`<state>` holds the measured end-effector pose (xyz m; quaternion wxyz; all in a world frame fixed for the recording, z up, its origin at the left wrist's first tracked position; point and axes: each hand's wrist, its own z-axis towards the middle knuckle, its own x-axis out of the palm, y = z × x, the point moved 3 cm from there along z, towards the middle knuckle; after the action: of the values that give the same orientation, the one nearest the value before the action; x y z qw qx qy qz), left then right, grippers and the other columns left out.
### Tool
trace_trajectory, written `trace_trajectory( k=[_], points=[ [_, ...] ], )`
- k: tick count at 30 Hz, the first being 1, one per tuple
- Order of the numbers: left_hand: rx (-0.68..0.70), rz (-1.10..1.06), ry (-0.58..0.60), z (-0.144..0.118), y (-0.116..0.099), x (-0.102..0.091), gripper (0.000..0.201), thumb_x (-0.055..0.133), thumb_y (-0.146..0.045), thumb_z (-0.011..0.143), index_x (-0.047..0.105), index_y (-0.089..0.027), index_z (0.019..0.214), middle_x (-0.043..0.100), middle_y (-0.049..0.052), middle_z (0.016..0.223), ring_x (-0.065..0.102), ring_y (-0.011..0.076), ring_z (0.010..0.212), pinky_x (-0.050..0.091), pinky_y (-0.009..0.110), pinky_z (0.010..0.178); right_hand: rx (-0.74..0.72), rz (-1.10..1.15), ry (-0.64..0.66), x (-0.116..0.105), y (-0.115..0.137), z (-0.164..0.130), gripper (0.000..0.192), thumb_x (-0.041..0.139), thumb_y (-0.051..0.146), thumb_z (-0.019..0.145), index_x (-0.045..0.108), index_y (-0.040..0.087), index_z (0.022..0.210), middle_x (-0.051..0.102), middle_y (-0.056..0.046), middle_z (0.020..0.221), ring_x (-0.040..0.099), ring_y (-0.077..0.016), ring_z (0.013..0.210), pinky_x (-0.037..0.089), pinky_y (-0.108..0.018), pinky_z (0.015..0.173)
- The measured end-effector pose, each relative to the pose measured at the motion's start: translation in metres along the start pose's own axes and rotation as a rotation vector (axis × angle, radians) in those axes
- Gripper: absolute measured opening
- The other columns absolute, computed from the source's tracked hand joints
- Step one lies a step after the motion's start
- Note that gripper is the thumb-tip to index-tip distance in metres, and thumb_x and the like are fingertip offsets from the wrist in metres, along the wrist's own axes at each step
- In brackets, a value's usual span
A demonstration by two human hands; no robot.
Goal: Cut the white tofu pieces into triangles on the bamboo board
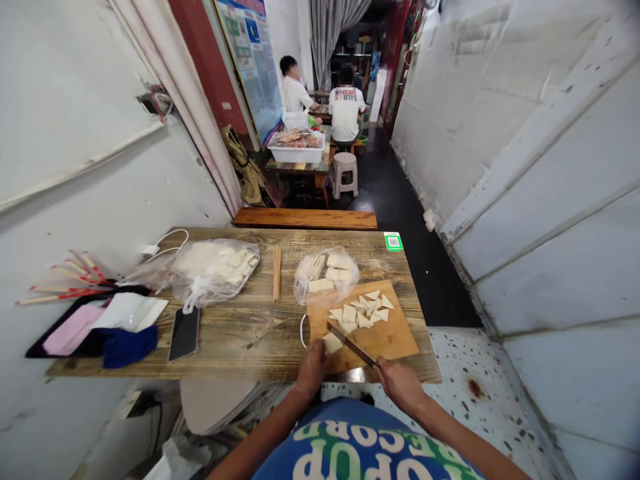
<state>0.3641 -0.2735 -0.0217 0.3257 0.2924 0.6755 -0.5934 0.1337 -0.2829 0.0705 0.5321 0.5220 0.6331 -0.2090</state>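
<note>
Tofu slab (333, 343), pale and flat, lies at the left near edge of a wooden cutting board (400, 343), with cut triangles (369, 309) heaped just beyond it. The board rests on a dark-grained wooden table (280, 350) before me, and a clear bag (339, 293) holding more pale blocks touches its far left corner. Further left I see a bundle of wooden sticks (277, 275), a larger plastic bag (215, 270) of pale pieces and a phone (184, 335). Down the narrow room, past a bench (305, 218), two people in white shirts sit near a white tub (296, 156) and a plastic stool (345, 175). My left hand (313, 367) is partly closed, its fingers curled onto the slab's left edge. My right hand (400, 383) is closed round the handle of a knife (353, 345), its blade slanting across the slab's right side.
</note>
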Motion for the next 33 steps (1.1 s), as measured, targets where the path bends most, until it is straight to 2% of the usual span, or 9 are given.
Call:
trace_trajectory(
  k=[6, 11, 17, 20, 24, 29, 33],
  points=[
    [0.061, -0.072, 0.026, 0.003, -0.005, -0.004, 0.036, 0.048, -0.012, 0.07, 0.047, -0.015, 0.106, 0.046, 0.008, 0.112, 0.044, 0.0163, 0.103, 0.036, 0.032, 0.093, -0.007, 0.005, 0.018, 0.003, 0.008, -0.001, 0.03, 0.026, 0.031, 0.09, 0.052, 0.017, 0.088, 0.065, -0.006, 0.08, 0.062, -0.0199, 0.072, 0.034, -0.025, 0.055],
    [0.04, -0.047, 0.083, 0.002, -0.004, -0.001, 0.03, 0.045, -0.01, 0.071, 0.05, -0.016, 0.1, 0.047, 0.007, 0.108, 0.045, 0.0166, 0.101, 0.037, 0.032, 0.092, -0.011, 0.01, 0.011, -0.002, 0.014, 0.0, 0.029, 0.026, 0.03, 0.09, 0.052, 0.016, 0.088, 0.065, -0.007, 0.08, 0.061, -0.0191, 0.072, 0.033, -0.024, 0.055],
    [0.051, -0.027, 0.088, -0.006, -0.009, -0.001, 0.02, 0.047, -0.014, 0.074, 0.052, -0.015, 0.094, 0.048, 0.007, 0.1, 0.047, 0.0164, 0.094, 0.04, 0.03, 0.085, -0.003, 0.007, -0.006, -0.004, 0.012, 0.004, 0.031, 0.025, 0.031, 0.09, 0.052, 0.016, 0.088, 0.064, -0.007, 0.081, 0.061, -0.0197, 0.07, 0.033, -0.025, 0.055],
    [0.084, 0.02, 0.035, -0.01, -0.012, -0.001, 0.017, 0.048, -0.021, 0.076, 0.052, -0.015, 0.092, 0.047, 0.007, 0.097, 0.047, 0.0162, 0.092, 0.041, 0.03, 0.084, -0.002, 0.009, -0.014, -0.004, 0.011, 0.006, 0.03, 0.025, 0.031, 0.09, 0.052, 0.017, 0.089, 0.064, -0.006, 0.081, 0.061, -0.0191, 0.072, 0.034, -0.024, 0.057],
    [0.134, 0.108, -0.117, -0.008, -0.009, 0.0, 0.03, 0.052, -0.03, 0.075, 0.049, -0.015, 0.099, 0.041, 0.011, 0.116, 0.039, 0.0218, 0.11, 0.034, 0.037, 0.095, 0.014, 0.003, -0.024, -0.005, 0.007, 0.008, 0.031, 0.025, 0.032, 0.091, 0.051, 0.017, 0.089, 0.064, -0.007, 0.079, 0.061, -0.019, 0.071, 0.034, -0.024, 0.057],
    [0.19, 0.107, -0.069, 0.001, -0.004, 0.01, 0.024, 0.052, -0.029, 0.076, 0.049, -0.014, 0.095, 0.05, 0.011, 0.106, 0.045, 0.0208, 0.104, 0.036, 0.038, 0.093, 0.014, 0.0, -0.019, -0.006, 0.006, 0.007, 0.031, 0.025, 0.032, 0.09, 0.052, 0.016, 0.088, 0.064, -0.007, 0.079, 0.061, -0.0189, 0.07, 0.033, -0.024, 0.055],
    [0.179, 0.074, -0.037, 0.003, -0.004, 0.01, 0.022, 0.051, -0.026, 0.077, 0.05, -0.014, 0.095, 0.049, 0.011, 0.108, 0.045, 0.0193, 0.104, 0.037, 0.036, 0.093, -0.009, 0.007, -0.01, -0.004, 0.007, 0.006, 0.03, 0.026, 0.031, 0.09, 0.052, 0.017, 0.087, 0.064, -0.005, 0.08, 0.061, -0.0188, 0.071, 0.033, -0.024, 0.055]
  ],
)
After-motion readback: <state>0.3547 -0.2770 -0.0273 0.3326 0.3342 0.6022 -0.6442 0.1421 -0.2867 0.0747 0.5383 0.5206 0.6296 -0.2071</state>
